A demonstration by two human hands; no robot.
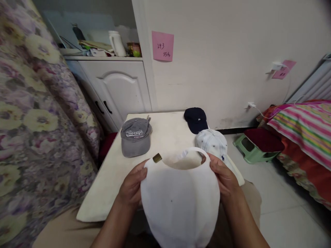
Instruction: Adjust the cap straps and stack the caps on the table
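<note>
A white baseball cap (181, 203) is held up between my hands, close to me and over the table's near edge. Its strap opening faces away, with a brass buckle (157, 157) at the left and the loose white strap curving from the right. My left hand (133, 184) pinches the cap's left edge beside the buckle. The right edge is gripped by my right hand (223, 175), near the strap's base. Beyond lie a grey cap (136, 137) with "Always" lettering, a navy cap (196, 120) and a pale cap (212, 142) with a small blue logo.
The cream-topped table (103, 193) stands against the wall. A floral curtain (38, 113) hangs at left, by a white cabinet (121, 89). To the right are a green stool (248, 151) and a bed with a striped cover (302, 120).
</note>
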